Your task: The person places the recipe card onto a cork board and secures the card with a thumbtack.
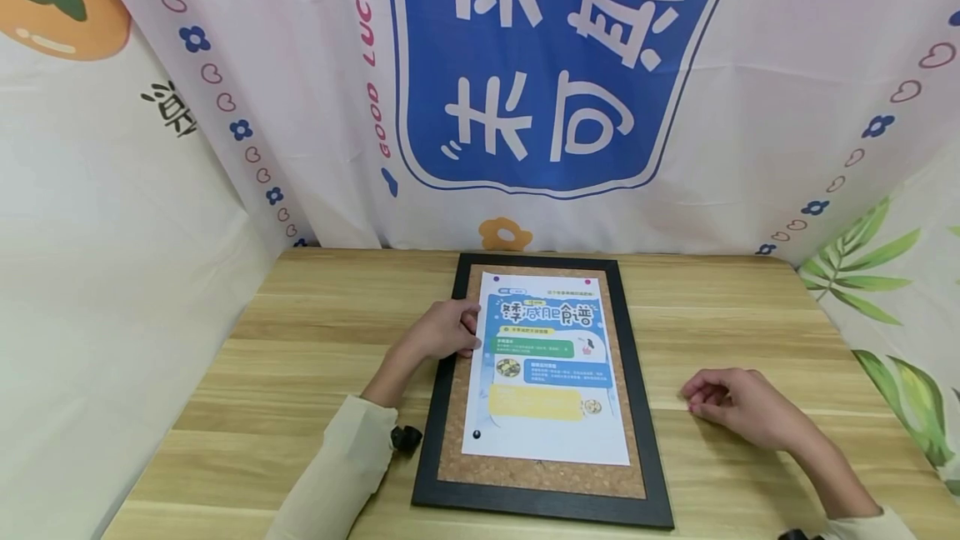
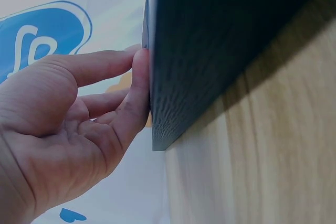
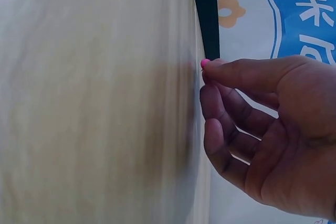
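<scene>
A printed sheet [image 1: 551, 440] in white and blue lies on a cork board [image 1: 540, 477] with a black frame [image 1: 645, 407]. Pins sit at three of its corners: a purple pin [image 1: 496, 278] top left, a pink pin [image 1: 588, 282] top right and a black pin [image 1: 476, 434] bottom left. My left hand [image 1: 447, 329] rests at the sheet's left edge, fingertips touching it, fingers loosely bent. To the right of the board, my right hand [image 1: 750, 407] is low over the table. Its thumb and forefinger pinch a small pink push pin [image 3: 205, 63], mostly hidden by the fingertips.
The board lies on a wood-grain table [image 1: 300, 357], its top end near the back edge. Behind hangs a printed cloth [image 1: 322, 107] with a blue sign pattern. A leaf-patterned cloth [image 1: 900, 307] borders the table at the right.
</scene>
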Available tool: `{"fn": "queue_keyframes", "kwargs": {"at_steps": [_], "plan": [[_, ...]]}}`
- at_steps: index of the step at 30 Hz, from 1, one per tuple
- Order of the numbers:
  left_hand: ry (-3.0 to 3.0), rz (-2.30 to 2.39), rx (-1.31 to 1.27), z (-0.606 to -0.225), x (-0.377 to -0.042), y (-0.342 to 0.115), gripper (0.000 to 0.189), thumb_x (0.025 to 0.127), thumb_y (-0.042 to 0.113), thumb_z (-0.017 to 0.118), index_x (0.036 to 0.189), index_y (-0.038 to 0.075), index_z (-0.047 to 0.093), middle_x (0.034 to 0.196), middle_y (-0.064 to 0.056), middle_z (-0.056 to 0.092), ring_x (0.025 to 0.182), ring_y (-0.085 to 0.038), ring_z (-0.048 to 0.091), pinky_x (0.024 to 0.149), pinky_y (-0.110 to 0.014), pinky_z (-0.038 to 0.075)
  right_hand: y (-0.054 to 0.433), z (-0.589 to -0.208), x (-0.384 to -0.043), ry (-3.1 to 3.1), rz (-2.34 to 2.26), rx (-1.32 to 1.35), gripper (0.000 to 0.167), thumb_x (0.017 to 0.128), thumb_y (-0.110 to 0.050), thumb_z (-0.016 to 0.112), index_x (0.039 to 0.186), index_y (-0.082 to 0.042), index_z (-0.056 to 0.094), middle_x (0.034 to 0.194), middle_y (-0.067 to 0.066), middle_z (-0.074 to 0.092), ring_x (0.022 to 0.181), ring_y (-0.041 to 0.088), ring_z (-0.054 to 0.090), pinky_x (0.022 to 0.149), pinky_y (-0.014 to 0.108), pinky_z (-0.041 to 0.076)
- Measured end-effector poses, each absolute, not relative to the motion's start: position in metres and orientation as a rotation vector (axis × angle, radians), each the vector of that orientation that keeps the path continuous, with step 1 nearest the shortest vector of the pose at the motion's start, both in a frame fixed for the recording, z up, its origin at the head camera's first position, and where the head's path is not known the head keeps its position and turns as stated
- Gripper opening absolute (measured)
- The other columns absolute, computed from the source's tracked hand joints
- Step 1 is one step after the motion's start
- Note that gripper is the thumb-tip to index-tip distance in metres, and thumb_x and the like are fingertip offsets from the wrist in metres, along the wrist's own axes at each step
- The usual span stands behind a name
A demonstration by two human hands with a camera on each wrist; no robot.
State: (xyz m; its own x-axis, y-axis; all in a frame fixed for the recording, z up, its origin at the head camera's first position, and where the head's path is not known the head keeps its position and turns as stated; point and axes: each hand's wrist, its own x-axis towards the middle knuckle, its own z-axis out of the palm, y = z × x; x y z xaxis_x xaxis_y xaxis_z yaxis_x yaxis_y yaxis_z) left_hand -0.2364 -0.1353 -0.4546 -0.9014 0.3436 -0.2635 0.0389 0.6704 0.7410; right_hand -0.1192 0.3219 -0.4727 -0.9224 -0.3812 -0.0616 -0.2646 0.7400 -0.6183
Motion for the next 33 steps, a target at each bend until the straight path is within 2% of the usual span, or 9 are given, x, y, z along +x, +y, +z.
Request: {"fn": "queue_keyframes", "kwargs": {"at_steps": [25,33], "plan": [[2.492,1.079,0.308,-0.454,-0.239,-0.137,0.064,0.096,-0.001,0.075,0.155,-0.004,0.051,0.104,-0.012,0.066,0.077,-0.017,0.071,0.07,-0.026,0.064,0.272,-0.456,-0.126,2.681,-1.0,-0.574,0.012,0.096,-0.009,0.077,0.107,-0.013,0.078,0.092,-0.01,0.074,0.083,-0.001,0.064,0.071,0.022,0.058],[2.492,1.095,0.309,-0.457,-0.239,-0.137,0.063,0.096,-0.002,0.075,0.154,-0.004,0.052,0.104,-0.013,0.067,0.078,-0.018,0.071,0.07,-0.026,0.064,0.258,-0.454,-0.126,2.615,-1.028,-0.584,0.009,0.098,-0.013,0.078,0.107,-0.013,0.078,0.092,-0.008,0.073,0.083,0.001,0.063,0.071,0.023,0.056]]}}
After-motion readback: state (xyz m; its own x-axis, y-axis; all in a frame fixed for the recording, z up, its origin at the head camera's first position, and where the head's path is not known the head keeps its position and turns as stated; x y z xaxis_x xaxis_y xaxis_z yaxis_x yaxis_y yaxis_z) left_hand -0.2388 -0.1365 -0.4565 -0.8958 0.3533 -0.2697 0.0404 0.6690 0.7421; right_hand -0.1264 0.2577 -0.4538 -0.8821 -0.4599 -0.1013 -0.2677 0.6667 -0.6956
